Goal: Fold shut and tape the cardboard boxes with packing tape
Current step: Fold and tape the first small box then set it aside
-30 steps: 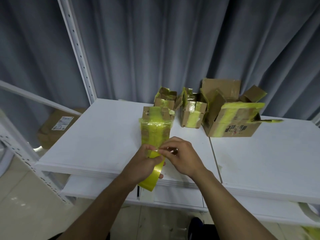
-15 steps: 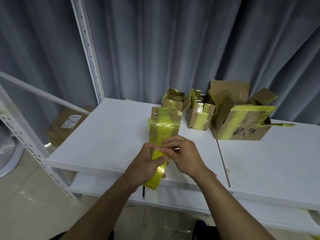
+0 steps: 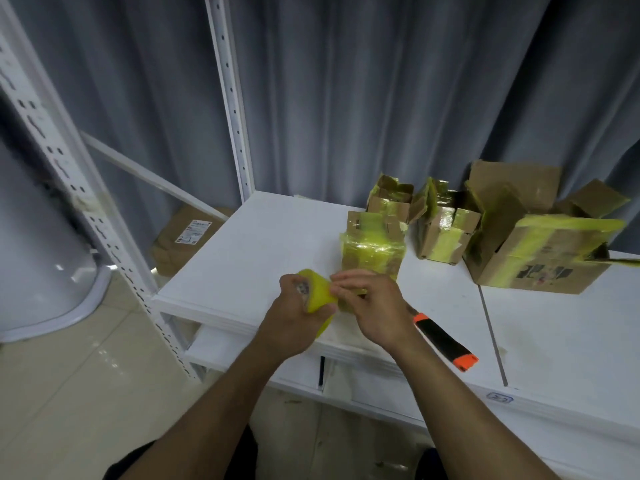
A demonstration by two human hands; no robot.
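On my feed the left hand (image 3: 292,308) grips the tape (image 3: 319,293), its fingers (image 3: 300,288) curled round the yellow roll, just above the tabletop's (image 3: 249,261) front edge. The right hand (image 3: 375,306) meets it from the other side, its fingers (image 3: 346,283) bent and pinching the tape at the roll's right face. Motion blur hides whether a loose strip runs on to the near box (image 3: 372,249).

That box stands upright just behind the hands, wrapped in yellow tape, with short flaps sticking up at its top. Behind it, against the curtain (image 3: 346,91), sits a small box (image 3: 389,199), flaps open. To its right stands a middle box (image 3: 441,233), also open, and beside that a big box (image 3: 540,261), flaps raised, with a tape band across its front.

A black cutter (image 3: 445,341) with orange ends lies on the tabletop right of my right wrist. A brown parcel (image 3: 187,237) rests on the floor beyond the rack post (image 3: 232,109).
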